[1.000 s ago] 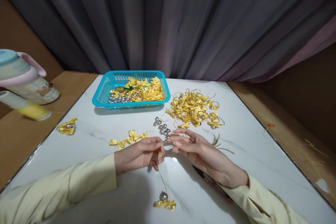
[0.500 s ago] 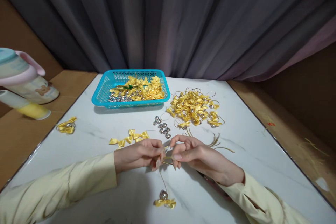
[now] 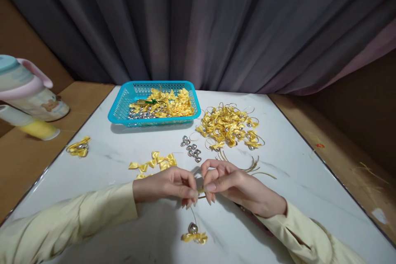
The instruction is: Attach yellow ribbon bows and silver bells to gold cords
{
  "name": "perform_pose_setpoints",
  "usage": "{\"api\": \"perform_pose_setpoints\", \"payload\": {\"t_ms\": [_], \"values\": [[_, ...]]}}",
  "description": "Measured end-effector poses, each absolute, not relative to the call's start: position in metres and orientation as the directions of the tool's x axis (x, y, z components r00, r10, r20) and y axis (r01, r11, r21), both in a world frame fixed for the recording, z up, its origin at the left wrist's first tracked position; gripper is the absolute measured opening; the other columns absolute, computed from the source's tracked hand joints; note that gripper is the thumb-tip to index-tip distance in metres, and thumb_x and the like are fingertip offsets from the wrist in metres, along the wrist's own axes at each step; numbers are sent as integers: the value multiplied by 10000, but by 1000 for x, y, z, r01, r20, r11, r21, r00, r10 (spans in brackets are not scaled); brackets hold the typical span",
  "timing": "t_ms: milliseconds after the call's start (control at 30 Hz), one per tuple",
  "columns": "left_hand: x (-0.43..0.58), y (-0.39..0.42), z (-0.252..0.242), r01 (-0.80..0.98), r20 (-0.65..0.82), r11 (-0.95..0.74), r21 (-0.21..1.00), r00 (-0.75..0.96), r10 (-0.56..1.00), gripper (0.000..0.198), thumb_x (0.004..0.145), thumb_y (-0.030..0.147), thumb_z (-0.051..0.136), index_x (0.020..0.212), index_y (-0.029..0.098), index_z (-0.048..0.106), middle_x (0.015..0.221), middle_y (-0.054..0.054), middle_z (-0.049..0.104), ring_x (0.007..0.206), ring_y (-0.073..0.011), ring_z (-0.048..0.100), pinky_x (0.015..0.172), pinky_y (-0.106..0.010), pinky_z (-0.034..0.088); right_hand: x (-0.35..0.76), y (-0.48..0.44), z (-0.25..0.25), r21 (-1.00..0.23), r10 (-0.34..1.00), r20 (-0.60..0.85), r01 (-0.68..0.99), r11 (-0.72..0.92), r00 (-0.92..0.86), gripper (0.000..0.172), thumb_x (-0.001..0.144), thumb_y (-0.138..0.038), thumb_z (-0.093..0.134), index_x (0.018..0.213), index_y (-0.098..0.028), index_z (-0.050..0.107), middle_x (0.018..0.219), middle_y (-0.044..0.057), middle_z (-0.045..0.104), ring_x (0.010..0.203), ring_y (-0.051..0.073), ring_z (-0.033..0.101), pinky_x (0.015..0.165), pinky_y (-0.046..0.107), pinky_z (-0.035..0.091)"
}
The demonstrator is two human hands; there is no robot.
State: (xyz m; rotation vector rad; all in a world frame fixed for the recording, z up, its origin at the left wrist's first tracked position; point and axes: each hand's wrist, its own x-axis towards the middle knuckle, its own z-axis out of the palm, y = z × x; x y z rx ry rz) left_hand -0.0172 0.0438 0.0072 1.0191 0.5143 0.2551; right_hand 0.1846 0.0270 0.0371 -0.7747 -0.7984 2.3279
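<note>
My left hand (image 3: 177, 185) and my right hand (image 3: 230, 181) face each other above the near middle of the table, a small gap between their fingertips. Both pinch a thin gold cord (image 3: 201, 194) that spans this gap. Below the hands, the cord runs down to a silver heart-shaped bead (image 3: 193, 227) and a yellow satin bow (image 3: 194, 237), which lie at the near side. How the cord is looped or knotted inside the fingers is hidden. Several loose yellow bows (image 3: 154, 162) lie just beyond my left hand, and loose silver beads (image 3: 193, 152) just beyond the fingertips.
A blue basket (image 3: 113, 111) of bows and beads stands at the back. Right of it lies a pile of finished-looking bow loops (image 3: 227, 126). Cut cords (image 3: 252, 165) lie beyond my right hand. At left are a bow cluster (image 3: 78, 147), a tumbler (image 3: 40, 95) and a yellow roll (image 3: 38, 128).
My left hand has shifted slightly right and nearer to my right hand, narrowing the gap between the fingertips. The right hand stays nearly in place. The hanging bow and bead have hardly moved.
</note>
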Motion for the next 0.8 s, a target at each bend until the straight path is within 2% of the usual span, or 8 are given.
{"api": "perform_pose_setpoints", "payload": {"t_ms": [333, 800], "values": [[-16, 40, 9, 52, -260, 412, 910, 846, 466, 330, 716, 443, 674, 706, 125, 589, 633, 4, 610, 546, -73, 551, 545, -187, 435, 184, 27, 38, -690, 613, -332, -258, -676, -717, 185, 641, -17, 646, 777, -113, 566, 580, 2, 662, 513, 91, 586, 567, 217, 430], [-16, 41, 6, 75, -274, 413, 907, 852, 447, 308, 717, 432, 674, 758, 132, 616, 587, 12, 610, 531, -71, 553, 554, -182, 435, 184, 27, 38, -699, 606, -335, -241, -673, -721, 181, 642, -34, 680, 762, -111, 569, 588, -4, 652, 539, 102, 606, 551, 215, 439]]}}
